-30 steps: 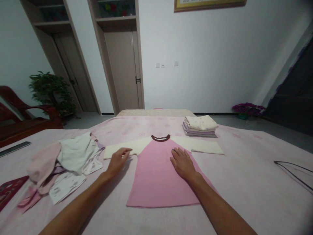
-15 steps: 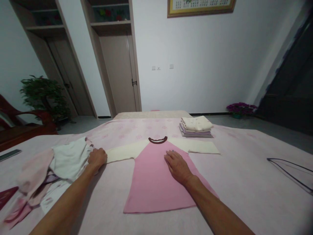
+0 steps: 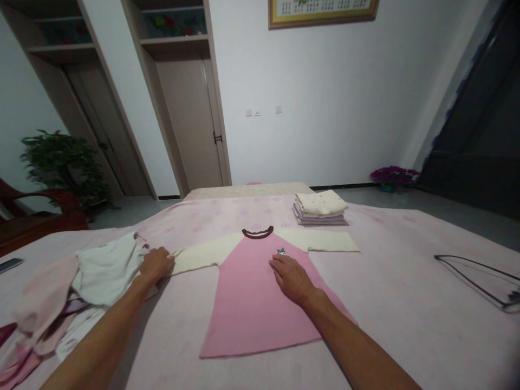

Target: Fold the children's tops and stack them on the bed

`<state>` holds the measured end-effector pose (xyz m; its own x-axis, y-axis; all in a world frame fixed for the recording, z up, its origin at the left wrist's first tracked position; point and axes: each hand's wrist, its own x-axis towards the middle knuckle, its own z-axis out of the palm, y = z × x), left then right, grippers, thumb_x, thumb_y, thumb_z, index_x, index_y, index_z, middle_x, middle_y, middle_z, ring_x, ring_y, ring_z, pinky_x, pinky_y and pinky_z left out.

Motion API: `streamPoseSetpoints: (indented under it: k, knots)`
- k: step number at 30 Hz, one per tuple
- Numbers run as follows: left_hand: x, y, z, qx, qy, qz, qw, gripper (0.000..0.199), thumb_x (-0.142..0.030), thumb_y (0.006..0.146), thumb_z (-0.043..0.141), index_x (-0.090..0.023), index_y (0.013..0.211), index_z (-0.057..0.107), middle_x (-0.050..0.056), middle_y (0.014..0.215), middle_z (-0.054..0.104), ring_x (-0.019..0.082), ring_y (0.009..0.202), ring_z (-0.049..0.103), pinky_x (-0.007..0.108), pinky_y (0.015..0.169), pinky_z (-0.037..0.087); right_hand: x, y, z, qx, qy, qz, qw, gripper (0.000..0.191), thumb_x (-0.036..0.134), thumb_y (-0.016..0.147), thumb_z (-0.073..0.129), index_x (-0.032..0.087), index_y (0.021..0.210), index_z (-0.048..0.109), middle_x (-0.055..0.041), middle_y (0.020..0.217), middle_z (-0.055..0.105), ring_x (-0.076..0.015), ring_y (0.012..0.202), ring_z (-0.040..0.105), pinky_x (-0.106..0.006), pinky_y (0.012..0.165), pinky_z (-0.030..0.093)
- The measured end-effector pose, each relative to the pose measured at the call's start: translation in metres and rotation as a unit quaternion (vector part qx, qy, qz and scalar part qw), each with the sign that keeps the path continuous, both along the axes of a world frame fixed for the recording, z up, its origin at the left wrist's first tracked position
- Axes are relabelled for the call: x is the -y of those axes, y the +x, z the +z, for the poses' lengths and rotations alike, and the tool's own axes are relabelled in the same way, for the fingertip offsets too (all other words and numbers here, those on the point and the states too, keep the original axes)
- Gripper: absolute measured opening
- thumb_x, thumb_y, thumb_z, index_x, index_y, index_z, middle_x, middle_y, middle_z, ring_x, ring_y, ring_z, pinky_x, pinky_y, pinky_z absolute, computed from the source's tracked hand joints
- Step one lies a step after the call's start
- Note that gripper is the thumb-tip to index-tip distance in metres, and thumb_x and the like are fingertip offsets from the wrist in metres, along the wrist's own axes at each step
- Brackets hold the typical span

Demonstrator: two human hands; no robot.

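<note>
A pink child's shirt with cream sleeves and a dark brown collar lies spread on the bed, its neck away from me. My left hand is closed on the cuff end of the left-side sleeve, which is slightly bunched at the fingers. On the shirt's chest rests my right hand, flat with its fingers extended, just below a small dark print. The right-side sleeve is stretched out flat. Beside my left forearm lies a loose heap of white and pink clothes.
A stack of folded clothes sits beyond the right-side sleeve. Black-framed glasses or a wire-like loop lies at the right. A phone is at the far left of the pink bedsheet. A wooden chair stands beyond.
The view has shifted a little to the right. My right hand has slid slightly toward me, uncovering the chest print. The cuff at my left hand looks more bunched.
</note>
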<state>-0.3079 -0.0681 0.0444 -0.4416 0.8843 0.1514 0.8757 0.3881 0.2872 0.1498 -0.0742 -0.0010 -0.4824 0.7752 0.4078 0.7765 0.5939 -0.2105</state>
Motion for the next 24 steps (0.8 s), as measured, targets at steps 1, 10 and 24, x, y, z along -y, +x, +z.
streamPoseSetpoints:
  k: [1,10,24]
  knots:
    - [0.0,0.003,0.003,0.007,0.012,0.0,1.0,0.02,-0.03,0.073,0.056,-0.016,0.087,0.06,0.016,0.093,0.068,0.034,0.099,0.063,0.036,0.079,0.047,0.0,0.001,0.0,-0.006,0.0,0.002,1.0,0.033,0.017,0.094,0.048,0.019,0.12,0.068,-0.0124,0.131,0.064,-0.0243,0.123,0.057,-0.041,0.11,0.042]
    - [0.001,0.113,0.022,0.168,0.122,-0.128,0.97,0.043,-0.033,0.084,0.051,-0.018,0.124,0.054,0.005,0.097,0.069,0.018,0.077,0.068,0.025,0.064,0.051,0.011,-0.032,0.015,-0.372,-0.27,0.027,0.887,0.024,0.031,0.088,0.06,0.018,0.107,0.067,-0.01,0.103,0.071,-0.0215,0.093,0.065,-0.04,0.088,0.053]
    - [0.067,0.184,0.001,0.338,0.004,-0.289,0.896,0.034,-0.04,0.086,0.056,-0.02,0.114,0.059,0.007,0.098,0.07,0.018,0.074,0.066,0.029,0.066,0.047,0.003,-0.088,0.034,-0.294,-0.457,-0.044,0.838,0.02,0.037,0.086,0.06,0.018,0.093,0.06,-0.0027,0.069,0.066,-0.0143,0.059,0.062,-0.023,0.051,0.046]
